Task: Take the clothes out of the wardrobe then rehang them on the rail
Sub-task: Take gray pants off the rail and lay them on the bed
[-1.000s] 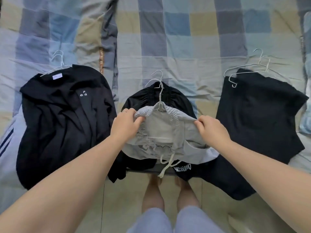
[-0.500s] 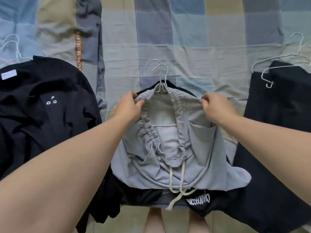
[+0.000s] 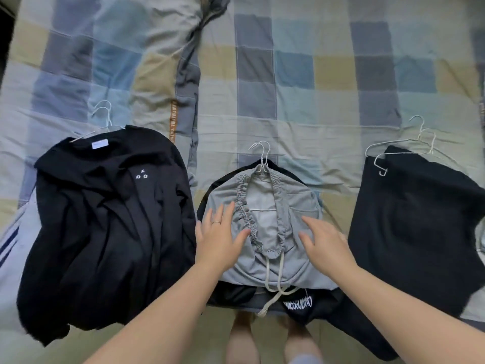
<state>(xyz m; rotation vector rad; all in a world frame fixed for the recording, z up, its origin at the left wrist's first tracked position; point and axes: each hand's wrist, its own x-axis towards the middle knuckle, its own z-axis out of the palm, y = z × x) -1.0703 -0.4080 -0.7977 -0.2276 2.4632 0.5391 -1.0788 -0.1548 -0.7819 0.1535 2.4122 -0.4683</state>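
Grey drawstring shorts [image 3: 265, 227] lie on a white wire hanger [image 3: 261, 158] in the middle of the bed, on top of a black garment [image 3: 301, 306] with white lettering. My left hand [image 3: 220, 237] rests flat on the shorts' left side, fingers spread, a ring on one finger. My right hand [image 3: 322, 243] lies open on the shorts' right side. Neither hand grips anything. A black top [image 3: 105, 222] on hangers lies at the left. Another black garment [image 3: 414, 227] with white hangers [image 3: 393, 151] lies at the right.
The checked bedspread [image 3: 301, 74] covers the bed behind the clothes. A rumpled quilt fold [image 3: 187, 74] runs up the bed left of centre. Tiled floor [image 3: 183, 345] and my bare feet show below the bed's edge.
Both hands let go of the shorts' waistband, which they had pulled over the hanger, and now lie flat on the fabric lower down. The view has pulled back, showing all three piles.
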